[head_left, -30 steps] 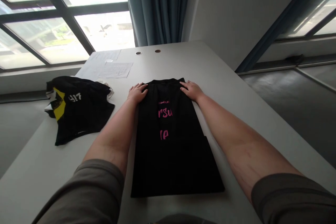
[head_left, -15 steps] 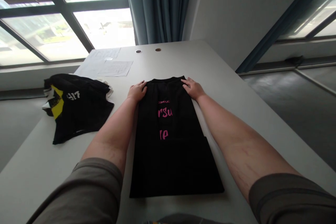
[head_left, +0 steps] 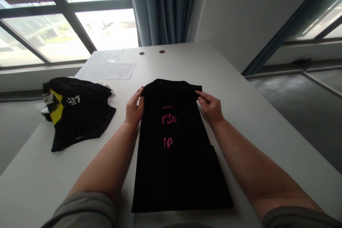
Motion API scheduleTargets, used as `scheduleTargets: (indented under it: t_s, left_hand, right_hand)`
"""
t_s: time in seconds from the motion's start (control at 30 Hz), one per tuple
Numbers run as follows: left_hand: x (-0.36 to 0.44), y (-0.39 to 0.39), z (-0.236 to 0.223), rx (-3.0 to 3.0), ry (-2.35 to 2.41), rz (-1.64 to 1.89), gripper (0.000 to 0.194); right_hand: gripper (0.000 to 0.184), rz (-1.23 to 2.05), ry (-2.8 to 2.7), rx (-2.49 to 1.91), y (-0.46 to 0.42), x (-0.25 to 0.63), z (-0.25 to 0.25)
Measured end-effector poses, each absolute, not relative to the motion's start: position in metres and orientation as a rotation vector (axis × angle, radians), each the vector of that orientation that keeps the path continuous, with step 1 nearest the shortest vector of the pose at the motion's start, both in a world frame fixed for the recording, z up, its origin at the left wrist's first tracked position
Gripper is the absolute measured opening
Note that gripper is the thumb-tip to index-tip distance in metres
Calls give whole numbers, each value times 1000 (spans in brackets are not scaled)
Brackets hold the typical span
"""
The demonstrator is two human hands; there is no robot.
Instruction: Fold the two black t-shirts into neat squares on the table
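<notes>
A black T-shirt (head_left: 184, 171) with pink lettering lies on the table, its two sides folded inward into a long narrow shape. At the far left corner, my left hand (head_left: 135, 107) pinches the cloth between thumb and fingers. My right hand (head_left: 211, 106) grips the far right corner in the same way. Between the hands, the far end of the shirt is lifted a little and curves over toward me. The near hem lies flat.
To the left, a crumpled black shirt (head_left: 85, 114) with yellow and white patches rests on the white table (head_left: 184, 60). Sheets of paper (head_left: 117, 70) lie behind it, near two round cable holes. A blue curtain (head_left: 164, 7) hangs beside the window past the far edge.
Both hands went from resting on the shirt's far corners to pinching them. The far end has been raised and drawn slightly toward me, and the hands are now wider apart.
</notes>
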State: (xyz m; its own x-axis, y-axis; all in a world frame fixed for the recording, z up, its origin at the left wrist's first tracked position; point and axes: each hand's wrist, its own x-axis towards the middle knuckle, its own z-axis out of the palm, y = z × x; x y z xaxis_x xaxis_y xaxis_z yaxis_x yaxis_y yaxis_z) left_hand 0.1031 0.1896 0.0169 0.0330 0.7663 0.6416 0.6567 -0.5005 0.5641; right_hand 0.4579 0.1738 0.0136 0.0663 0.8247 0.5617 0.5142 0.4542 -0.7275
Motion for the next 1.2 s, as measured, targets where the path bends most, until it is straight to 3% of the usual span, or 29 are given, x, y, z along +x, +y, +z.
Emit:
scheduleTargets:
  t_s: [0.3, 0.47, 0.5, 0.63, 0.83, 1.2]
  left_hand:
    - [96, 125, 24, 2220, 1505, 1474, 19]
    - [77, 91, 16, 2225, 1485, 1224, 31]
    - [74, 87, 15, 2256, 1455, 1121, 27]
    - [67, 81, 13, 2415, 1328, 784, 21]
    - [68, 81, 17, 2572, 1297, 748, 32]
    - [60, 73, 20, 2571, 1281, 540, 27]
  right_hand:
    - [18, 376, -1743, -1201, 109, 462, 16]
    - [7, 470, -1775, -1230, 84, 478, 4]
    - [10, 496, -1788, -1252, 81, 480, 2]
    - [49, 610, -1935, -1289, 74, 484, 1]
    - [22, 524, -2110, -1215, 76, 482, 14]
    - [20, 642, -2207, -1095, 68, 492, 12]
